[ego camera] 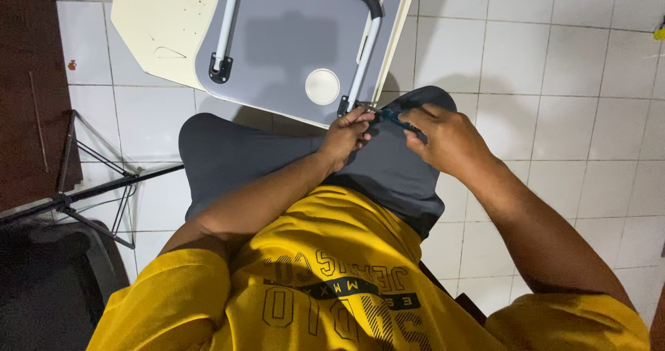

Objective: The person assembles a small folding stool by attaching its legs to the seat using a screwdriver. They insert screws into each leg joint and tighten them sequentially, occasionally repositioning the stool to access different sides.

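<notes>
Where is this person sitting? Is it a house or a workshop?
Probably a room in a home, though I can't be sure. The floor is plain white tile, a small folding table lies upside down on it, and a black stand rests beside the person's knee.

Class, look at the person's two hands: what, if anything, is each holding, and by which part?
The right hand grips a blue-handled tool by its handle. The left hand pinches at the tool's tip by the folding table's leg bracket; what it holds cannot be told.
</notes>
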